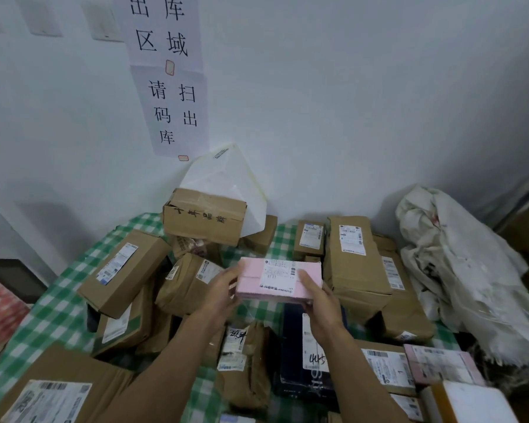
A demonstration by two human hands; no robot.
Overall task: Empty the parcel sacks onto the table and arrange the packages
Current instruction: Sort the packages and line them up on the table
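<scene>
Head view, left to right. The surface (54, 306), covered in a green checked cloth, carries loose packages. At the left, a long brown carton (122, 270) lies tilted across other parcels, label up. Behind it, a hand-marked carton (203, 216) sits on top of the heap against a white foam parcel (226, 181) that leans on the wall. This part reads as dumped, not arranged.

At the centre, the pink package (280, 279) is held clear above the surface, label facing up (the likely reason for the two-handed hold is to read or orient that label before placement). The left hand (222, 290) grasps its left end, fingers curled around the edge. The right hand (321, 312) grasps the right end, thumb on top beside the label, remaining fingers hidden beneath. Below the package lies a dark box (293, 361).

To the right, a tall brown parcel (355, 254) and its neighbours stand close together along the wall, which suggests an arranged group. A second pink package (440, 363) lies near the front right. At the far right, a white sack (458, 257) lies crumpled and slack, apparently emptied and set aside.
</scene>
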